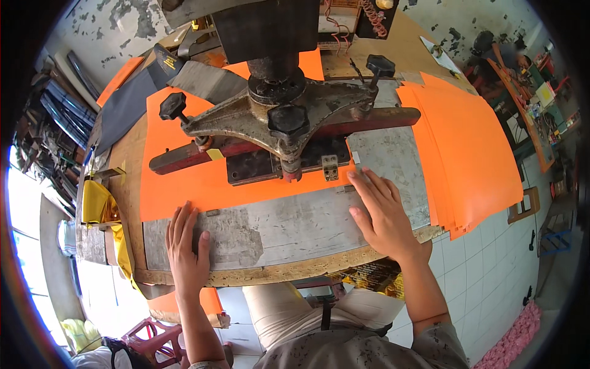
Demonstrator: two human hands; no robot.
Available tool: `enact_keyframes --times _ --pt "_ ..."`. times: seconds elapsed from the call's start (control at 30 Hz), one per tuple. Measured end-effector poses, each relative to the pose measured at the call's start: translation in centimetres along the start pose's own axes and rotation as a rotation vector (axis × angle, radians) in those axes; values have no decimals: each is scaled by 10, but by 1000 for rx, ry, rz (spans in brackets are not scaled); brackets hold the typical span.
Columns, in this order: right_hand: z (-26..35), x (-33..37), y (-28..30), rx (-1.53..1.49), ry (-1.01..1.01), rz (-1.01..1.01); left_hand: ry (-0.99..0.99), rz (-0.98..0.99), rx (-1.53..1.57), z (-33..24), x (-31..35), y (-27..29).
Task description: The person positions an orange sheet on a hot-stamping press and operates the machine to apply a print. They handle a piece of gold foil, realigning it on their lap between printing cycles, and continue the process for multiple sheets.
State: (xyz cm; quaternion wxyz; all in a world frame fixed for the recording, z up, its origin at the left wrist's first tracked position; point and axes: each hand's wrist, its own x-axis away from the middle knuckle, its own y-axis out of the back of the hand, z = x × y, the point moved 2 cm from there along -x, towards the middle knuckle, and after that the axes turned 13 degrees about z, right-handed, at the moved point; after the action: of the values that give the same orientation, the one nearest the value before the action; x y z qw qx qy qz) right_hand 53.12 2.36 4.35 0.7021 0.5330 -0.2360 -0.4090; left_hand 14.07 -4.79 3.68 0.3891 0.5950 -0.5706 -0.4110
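An orange sheet (175, 190) lies on the grey metal bed (298, 230) of a press, partly hidden beneath the press head (246, 126). That head has black star-shaped knobs and a dark plate under it. My left hand (187, 252) rests flat on the bed, its fingertips at the sheet's near left edge. On the other side, my right hand (386, 218) is spread with its fingertips at the sheet's near right corner, close to a small metal block (330, 167) under the head. Neither hand grips anything.
Several orange sheets (470, 154) are stacked at the right. Gold foil (101, 206) hangs off the left side of the table. A dark sheet (138, 101) lies at the far left. Coiled red wire (373, 18) hangs behind the press. Another person (522, 61) is at the far right.
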Motion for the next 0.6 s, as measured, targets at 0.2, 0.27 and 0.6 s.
enact_keyframes --times 0.2,0.27,0.6 --pt "-3 2 -2 -76 -75 9 21 2 -16 -3 -3 -1" --pt "-3 2 -1 -91 -80 10 48 -2 9 -5 -4 -1" --pt "-5 -1 0 -67 -106 23 46 -20 12 -3 -4 -4"
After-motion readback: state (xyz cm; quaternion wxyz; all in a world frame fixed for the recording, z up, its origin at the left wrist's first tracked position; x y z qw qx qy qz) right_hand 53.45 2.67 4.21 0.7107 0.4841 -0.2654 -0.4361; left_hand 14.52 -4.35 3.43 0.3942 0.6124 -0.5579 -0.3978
